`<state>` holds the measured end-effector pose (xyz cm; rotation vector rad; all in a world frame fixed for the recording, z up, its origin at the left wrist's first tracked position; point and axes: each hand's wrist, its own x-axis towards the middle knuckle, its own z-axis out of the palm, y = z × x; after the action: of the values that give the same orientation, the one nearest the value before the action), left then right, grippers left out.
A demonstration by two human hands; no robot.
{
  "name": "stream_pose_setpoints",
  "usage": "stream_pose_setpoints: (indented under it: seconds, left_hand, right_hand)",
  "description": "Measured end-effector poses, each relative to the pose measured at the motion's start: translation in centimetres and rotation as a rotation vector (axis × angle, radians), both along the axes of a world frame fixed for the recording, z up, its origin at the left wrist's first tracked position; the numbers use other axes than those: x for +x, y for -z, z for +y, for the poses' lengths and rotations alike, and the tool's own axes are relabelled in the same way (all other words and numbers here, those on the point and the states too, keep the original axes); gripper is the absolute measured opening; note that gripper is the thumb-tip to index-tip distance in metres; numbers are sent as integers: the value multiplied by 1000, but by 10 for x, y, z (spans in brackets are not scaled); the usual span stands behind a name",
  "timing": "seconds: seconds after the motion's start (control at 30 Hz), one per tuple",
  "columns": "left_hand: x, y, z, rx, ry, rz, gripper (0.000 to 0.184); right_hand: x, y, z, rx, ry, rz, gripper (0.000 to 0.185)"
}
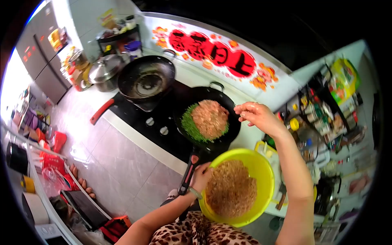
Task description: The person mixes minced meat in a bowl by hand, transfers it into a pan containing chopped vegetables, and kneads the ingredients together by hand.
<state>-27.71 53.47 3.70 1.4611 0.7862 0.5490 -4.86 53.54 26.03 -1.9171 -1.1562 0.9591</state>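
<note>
My left hand (201,178) grips the rim of a yellow bowl (267,183) on its left side, and the bowl tilts toward me. Inside it is a brown, crumbly or minced mixture (230,190). My right hand (258,116) hovers just right of the black frying pan (232,122), its fingers bunched together; whether anything small is between them is hidden. In that pan, a mound of pink minced meat (209,118) lies on chopped greens (190,123). The pan's handle (189,173) points toward me, close beside my left hand.
A black wok (147,77) with a red handle (101,112) sits on the left of the hob (143,122). A lidded steel pot (105,73) stands farther left. Seasoning bottles fill a rack (318,110) at right. A knife (281,198) lies right of the bowl.
</note>
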Motion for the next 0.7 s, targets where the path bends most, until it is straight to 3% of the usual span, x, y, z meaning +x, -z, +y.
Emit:
stream_pose_setpoints:
  seconds: [0.07, 0.2, 0.27, 0.3, 0.37, 0.4, 0.47, 0.6, 0.7]
  left_hand:
    - [4, 43, -2, 11, -26, -61, 28]
    - [1, 22, -4, -271, -29, -130, 27]
    - [0, 13, -4, -358, -38, -137, 28]
    - [-1, 4, -4, -377, -42, -106, 29]
    - [-4, 2, -6, -385, -51, -108, 29]
    - [-3, 1, -7, -393, -66, -124, 29]
    - [-3, -3, -7, -423, -59, -136, 29]
    - [-3, -1, -6, -452, -79, -144, 29]
    - [-2, 2, -5, -419, -83, -133, 30]
  right_hand:
    - [-10, 15, -52, -37, 61, 109, 25]
    - [-27, 123, -170, -62, 241, 238, 28]
    - [-44, 164, -217, -323, 518, 240, 38]
    - [-53, 179, -231, -328, 524, 247, 38]
    - [-70, 208, -251, -209, 996, 700, 48]
    - [-74, 229, -260, -211, 1001, 703, 48]
    - [-77, 262, -270, 2, 1080, 1185, 57]
    - [-87, 254, -228, -145, 1015, 1300, 55]
    - [-90, 286, -204, -238, 1048, 1267, 56]
